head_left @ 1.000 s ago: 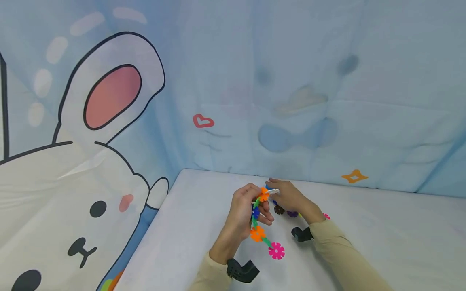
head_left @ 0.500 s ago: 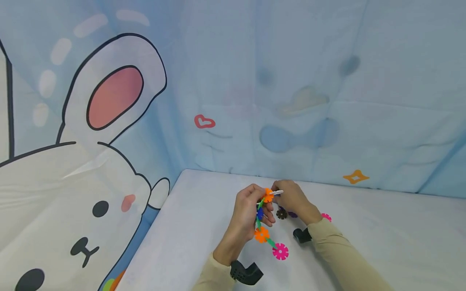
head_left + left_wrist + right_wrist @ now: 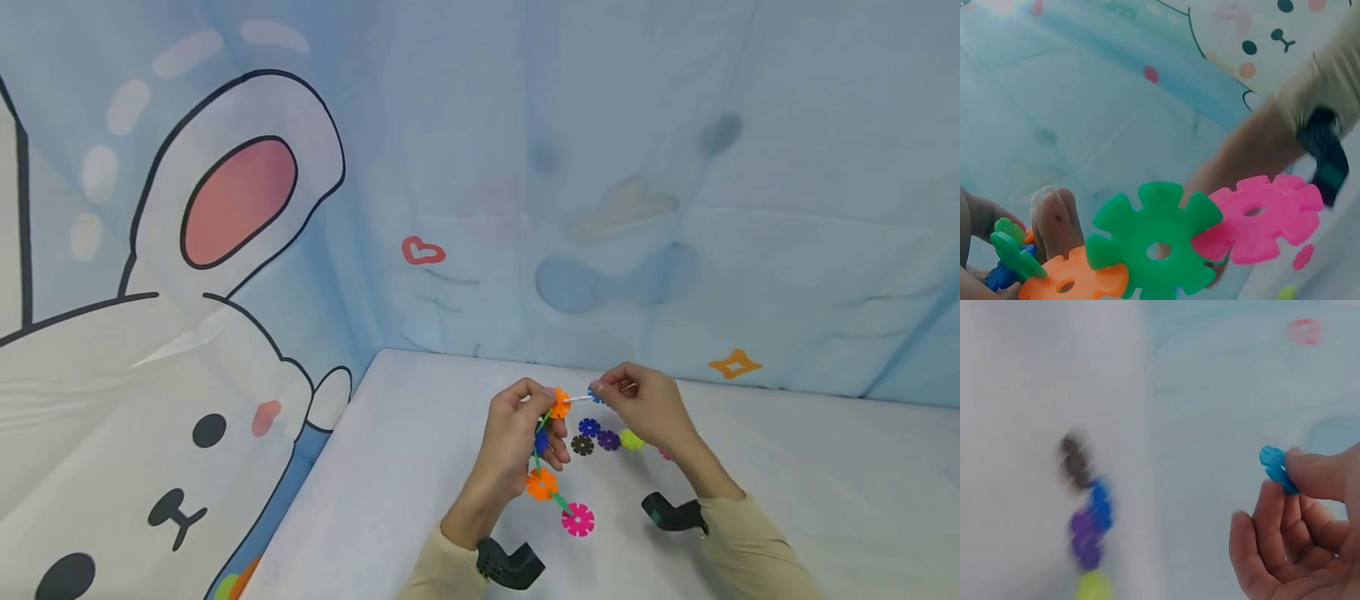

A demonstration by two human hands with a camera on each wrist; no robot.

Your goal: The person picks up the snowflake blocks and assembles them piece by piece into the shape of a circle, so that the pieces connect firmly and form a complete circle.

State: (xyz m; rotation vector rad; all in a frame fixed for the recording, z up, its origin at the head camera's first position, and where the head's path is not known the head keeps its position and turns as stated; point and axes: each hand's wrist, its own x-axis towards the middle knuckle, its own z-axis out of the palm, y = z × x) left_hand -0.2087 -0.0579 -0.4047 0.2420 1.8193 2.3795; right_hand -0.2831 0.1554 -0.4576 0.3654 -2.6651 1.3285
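Observation:
The left hand [image 3: 513, 429] pinches a chain of linked flower-shaped discs near its upper orange disc [image 3: 559, 403]. From there the chain hangs past green and blue discs to a lower orange disc [image 3: 542, 484] and a pink disc [image 3: 577, 519]. A white disc [image 3: 578, 399], seen edge-on, sticks out to the right of the upper orange one. Between thumb and fingertips the right hand [image 3: 651, 406] pinches a light blue disc [image 3: 1279, 469], close to the white disc's right end; whether the two touch, I cannot tell. In the left wrist view a green disc [image 3: 1155, 240] joins orange and pink ones.
Loose discs lie on the white table [image 3: 420, 433] below the right hand: blue [image 3: 589, 427], brown [image 3: 582, 445], purple [image 3: 608, 440] and yellow-green [image 3: 632, 440], with a pink one partly behind the right wrist. A printed blue cloth [image 3: 465, 167] rises behind the table.
The right hand has moved right and up from the loose discs, and the light blue disc now shows in its fingers. The left hand and chain have shifted slightly right.

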